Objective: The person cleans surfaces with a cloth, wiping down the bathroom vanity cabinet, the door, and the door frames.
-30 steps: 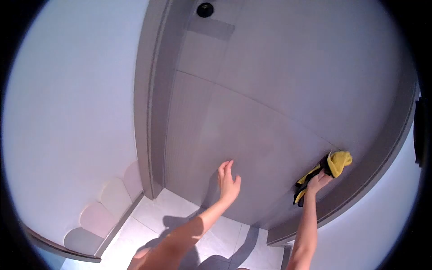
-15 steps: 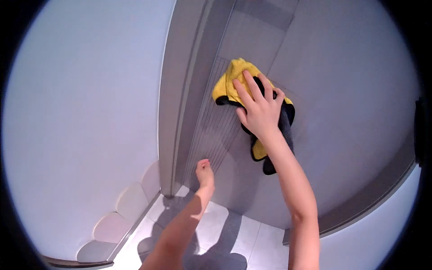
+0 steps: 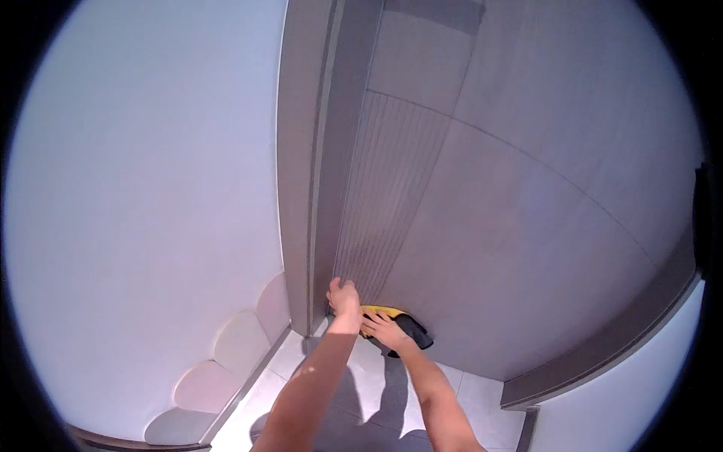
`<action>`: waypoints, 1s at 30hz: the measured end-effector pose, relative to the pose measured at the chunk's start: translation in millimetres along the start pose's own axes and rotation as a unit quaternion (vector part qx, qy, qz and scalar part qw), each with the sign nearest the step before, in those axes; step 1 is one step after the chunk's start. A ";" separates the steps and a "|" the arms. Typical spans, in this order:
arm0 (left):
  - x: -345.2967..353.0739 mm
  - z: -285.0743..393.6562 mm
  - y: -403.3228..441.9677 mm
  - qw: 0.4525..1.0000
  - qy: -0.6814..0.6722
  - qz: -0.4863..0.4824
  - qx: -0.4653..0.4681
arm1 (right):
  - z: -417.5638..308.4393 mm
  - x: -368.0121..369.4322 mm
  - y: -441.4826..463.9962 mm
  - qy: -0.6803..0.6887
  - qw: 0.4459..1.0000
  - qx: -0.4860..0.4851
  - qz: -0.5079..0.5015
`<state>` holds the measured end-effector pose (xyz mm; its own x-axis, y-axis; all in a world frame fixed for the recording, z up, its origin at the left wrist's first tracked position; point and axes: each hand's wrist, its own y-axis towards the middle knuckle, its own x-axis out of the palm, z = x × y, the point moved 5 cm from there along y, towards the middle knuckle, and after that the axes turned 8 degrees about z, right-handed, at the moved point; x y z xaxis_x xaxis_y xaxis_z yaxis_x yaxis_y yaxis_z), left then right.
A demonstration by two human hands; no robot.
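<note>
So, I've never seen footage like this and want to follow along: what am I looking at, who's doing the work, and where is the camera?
There's no machine here, just a person's two bare hands. One camera, worn on the head, looks forward and down, so the arms come in from the bottom; the picture is round with black corners.

The large upright surface is a grey door with a grooved strip near its frame. Below lies pale tiled floor.

The right hand is spread over a yellow-and-black cloth low on the door. The left hand is just beside it, near the frame; whether it touches anything isn't clear.
</note>
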<state>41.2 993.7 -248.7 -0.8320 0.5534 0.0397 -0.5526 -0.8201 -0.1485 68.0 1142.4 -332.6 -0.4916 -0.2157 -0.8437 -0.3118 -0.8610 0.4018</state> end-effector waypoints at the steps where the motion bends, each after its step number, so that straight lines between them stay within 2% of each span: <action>1: -3.2 14.2 3.7 1.000 -0.006 -0.029 0.008 | 5.5 -14.1 2.8 -0.004 1.000 -0.002 -0.010; 3: -1.1 36.2 -6.3 0.997 -0.014 -0.072 0.003 | 18.5 -59.6 -4.3 -0.073 0.997 -0.020 -0.010; 5: 3.7 52.3 -19.6 0.991 -0.106 -0.074 -0.042 | 36.3 -128.0 2.9 -0.141 0.989 -0.022 0.032; 6: 5.5 61.1 -27.9 0.992 -0.083 -0.079 -0.050 | 51.5 -158.3 8.7 -0.173 0.984 -0.019 0.037; 7: 16.3 61.6 -37.0 0.991 -0.077 -0.094 -0.058 | 67.0 -202.3 15.0 -0.174 0.983 0.007 0.048; 9: 27.1 48.3 -36.0 0.974 -0.169 -0.075 -0.134 | 98.6 -269.5 43.7 -0.252 0.959 0.065 0.111; 10: 42.3 25.2 -24.4 0.985 -0.129 -0.056 -0.104 | 116.2 -310.0 54.9 -0.259 0.951 0.096 0.141; 11: 45.3 32.1 -30.6 0.983 -0.128 -0.066 -0.110 | 132.3 -340.5 72.2 -0.267 0.937 0.142 0.174; 13: 31.1 59.9 -32.7 0.977 -0.157 -0.024 -0.139 | 151.9 -393.2 102.0 -0.275 0.899 0.246 0.234; 15: 28.8 68.2 -28.7 0.984 -0.130 -0.012 -0.123 | 146.8 -416.9 122.1 -0.272 0.867 0.230 0.348; 17: 29.7 66.0 -19.4 0.993 -0.088 0.005 -0.078 | 134.3 -395.0 136.8 -0.323 0.868 0.274 0.257; 18: 29.8 64.0 -13.9 0.993 -0.089 0.007 -0.081 | 133.8 -364.7 135.2 -0.350 0.884 0.200 0.235; 19: 31.7 63.1 -8.4 0.987 -0.129 -0.009 -0.093 | 130.7 -330.7 134.6 -0.316 0.905 0.203 0.201; 20: 30.2 62.2 -6.9 0.980 -0.165 -0.026 -0.107 | 125.7 -322.5 139.2 -0.006 0.910 0.394 0.129; 21: 23.0 65.8 -7.3 0.980 -0.162 -0.028 -0.108 | 119.9 -284.1 118.8 0.166 0.927 0.315 0.116; 22: 20.2 72.2 -11.7 0.975 -0.180 -0.063 -0.117 | 96.6 -240.3 96.2 -0.113 0.981 0.099 0.123; 23: 13.3 83.1 4.3 0.967 -0.200 -0.102 -0.119 | 91.6 -187.7 95.7 0.145 0.954 0.261 0.027; 24: 21.0 63.5 16.8 0.974 -0.172 -0.122 -0.082 | 66.3 -169.0 68.4 -0.032 0.991 0.128 -0.002; 25: 16.0 73.2 8.2 0.973 -0.175 -0.126 -0.080 | 40.3 -150.5 38.5 -0.219 0.976 -0.006 0.012; 27: -1.1 89.0 7.9 0.967 -0.134 -0.197 -0.087 | 24.7 -109.8 14.4 -0.164 0.979 -0.029 -0.113; 29: -5.4 97.6 0.0 0.959 -0.131 -0.231 -0.098 | 30.5 -124.4 11.8 -0.170 0.980 -0.026 -0.098; 30: -5.9 102.8 -6.2 0.972 -0.049 -0.228 -0.016 | 38.7 -140.9 11.2 -0.180 0.980 -0.023 -0.080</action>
<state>44.4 980.5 -146.5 -0.5028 0.8404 0.2023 -0.8644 -0.4874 -0.1234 102.3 1181.0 -195.4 -0.6968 0.0927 -0.7112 -0.3753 -0.8922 0.2513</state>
